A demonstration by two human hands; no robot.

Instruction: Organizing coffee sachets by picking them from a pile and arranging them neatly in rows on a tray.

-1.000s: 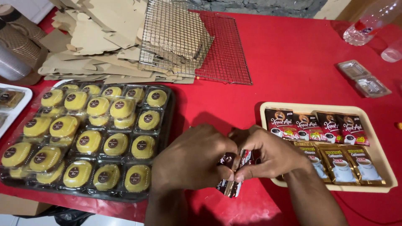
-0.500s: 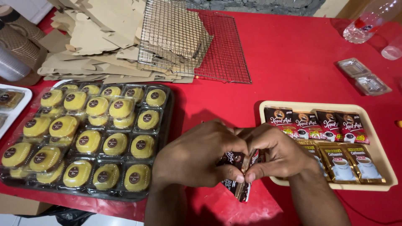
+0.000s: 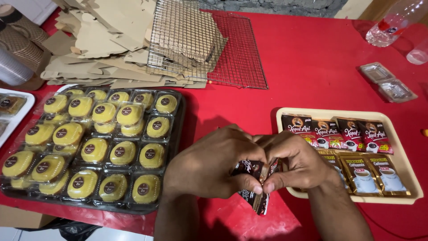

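Note:
My left hand (image 3: 214,165) and my right hand (image 3: 296,158) meet above the red table's front edge, thumbs and forefingers pinching a strip of dark coffee sachets (image 3: 254,185). The strip hangs down between the two hands, its lower sachet dangling below my fingers. Just right of my hands a cream tray (image 3: 403,147) holds rows of red-black and gold sachets (image 3: 352,134). To the left lies a dark tray (image 3: 177,134) full of yellow cakes (image 3: 93,149) in clear plastic cups.
Flattened cardboard boxes (image 3: 93,44) and a wire cooling rack (image 3: 196,40) lie at the back. Brown paper cups (image 3: 20,40) stand far left, a white tray (image 3: 22,114) at the left edge. Clear plastic lids (image 3: 388,82) and a plastic bottle (image 3: 392,22) sit back right.
My hands shifted slightly right and closed tighter together on the sachet strip; the hanging sachets moved with them. Everything on the table stayed put.

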